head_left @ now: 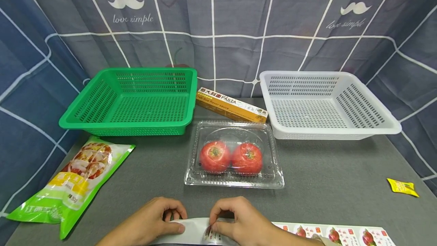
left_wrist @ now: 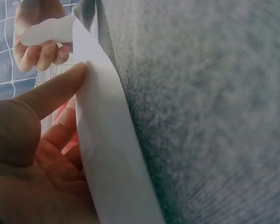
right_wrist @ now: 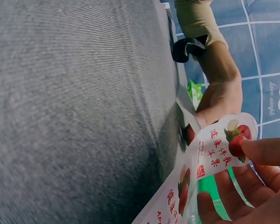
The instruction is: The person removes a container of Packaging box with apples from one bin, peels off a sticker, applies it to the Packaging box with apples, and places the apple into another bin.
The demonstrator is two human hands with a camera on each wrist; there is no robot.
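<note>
Label-peeling step: in front of the clear tomato clamshell (head_left: 234, 155), the left hand (head_left: 150, 219) pins the sticker strip (head_left: 327, 234) while the right hand (head_left: 235, 219) fingers pinch one tomato label (right_wrist: 226, 140). The next move likely calls for lifting it cleanly off the backing.

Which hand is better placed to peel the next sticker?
Right hand: its fingertips already pinch a printed tomato sticker, while the left hand holds the white backing strip.

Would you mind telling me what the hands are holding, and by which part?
Both hold the sticker strip at its curled-up end: the left hand grips the blank backing, the right hand pinches a sticker's edge.
</note>
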